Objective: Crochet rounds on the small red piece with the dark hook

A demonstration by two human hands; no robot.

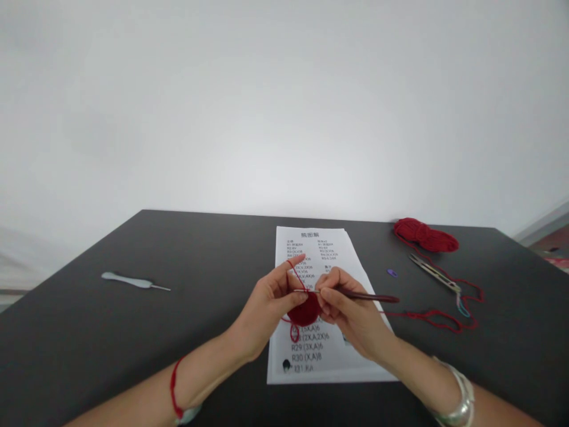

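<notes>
My left hand point(276, 293) pinches the edge of a small round piece of red crochet point(304, 311), with its index finger raised and red yarn point(295, 271) running over it. A crochet hook with a dark red handle point(373, 296) is gripped in my right hand point(344, 302). The hook's thin metal shaft points left and meets the top edge of the crochet piece; its very tip is too small to make out. A loose loop of red yarn hangs below the piece. Under both hands lies a printed pattern sheet point(329, 370), partly covered by them.
On the dark table point(200, 249), a grey-handled hook point(136, 281) lies at the left. To the right are a red yarn skein point(425, 235), a small purple stitch marker point(392, 273) and thread snips point(434, 273) with a cord. Loose yarn trails across the right side. A white wall stands behind.
</notes>
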